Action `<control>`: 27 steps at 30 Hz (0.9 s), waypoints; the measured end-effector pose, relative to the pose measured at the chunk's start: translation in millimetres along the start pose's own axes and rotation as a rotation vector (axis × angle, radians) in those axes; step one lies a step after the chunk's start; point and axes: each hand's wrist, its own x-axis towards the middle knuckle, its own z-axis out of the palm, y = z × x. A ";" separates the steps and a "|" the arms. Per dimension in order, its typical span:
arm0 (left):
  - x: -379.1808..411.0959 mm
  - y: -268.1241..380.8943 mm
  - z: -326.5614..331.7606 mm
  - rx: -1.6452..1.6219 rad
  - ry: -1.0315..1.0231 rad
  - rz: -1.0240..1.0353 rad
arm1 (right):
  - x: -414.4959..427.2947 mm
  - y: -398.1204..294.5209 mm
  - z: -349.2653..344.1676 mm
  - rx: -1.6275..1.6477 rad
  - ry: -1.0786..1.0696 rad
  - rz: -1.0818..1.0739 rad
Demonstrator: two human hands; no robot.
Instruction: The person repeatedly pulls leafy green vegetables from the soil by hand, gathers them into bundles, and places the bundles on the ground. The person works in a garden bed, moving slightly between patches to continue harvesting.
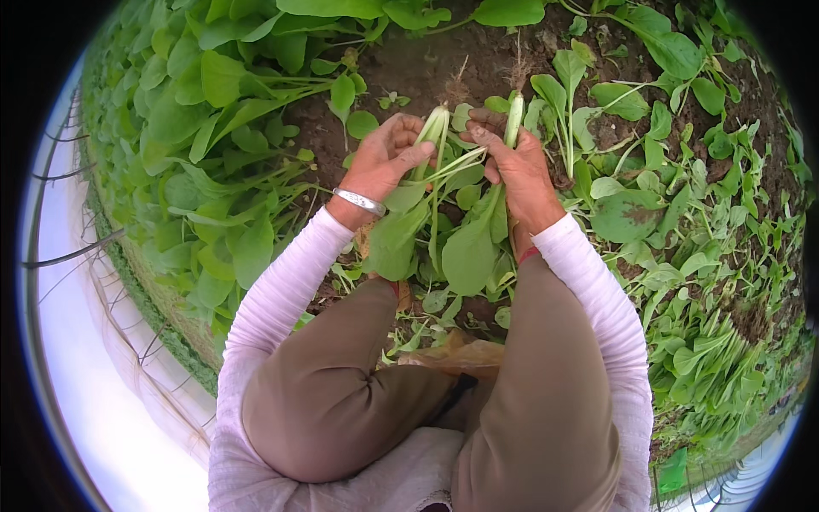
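My left hand [387,153] is closed around a leafy green plant [434,128] with a pale stem base. Its thin roots point away from me, and its broad leaves hang down towards my knees. In my right hand [521,169] is a second leafy green plant [514,120], held by the stem with its hairy root [519,70] pointing away from me. A few pale leaf stalks [464,161] run from the left plant across to the right fingertips, which seem to pinch them. Leaves [470,256] from the held plants overlap below the hands.
Dense leafy plants [211,166] grow on my left. Pulled plants and loose leaves [640,211] litter the brown soil [416,70] to the right. Further right lies a row of gathered greens [710,358]. Crumpled translucent plastic [457,353] lies between my legs.
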 end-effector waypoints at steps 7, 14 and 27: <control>-4.5 -10.5 -13.0 -0.393 -0.169 -0.343 | 3.4 0.5 -1.1 -0.239 -0.206 0.004; -7.1 -7.0 -26.0 -0.078 -0.040 -0.092 | 18.5 5.5 -21.7 -0.620 0.062 -0.400; 1.4 30.9 -18.8 -0.071 0.070 -0.034 | 7.4 -16.8 6.1 -0.157 -0.161 0.011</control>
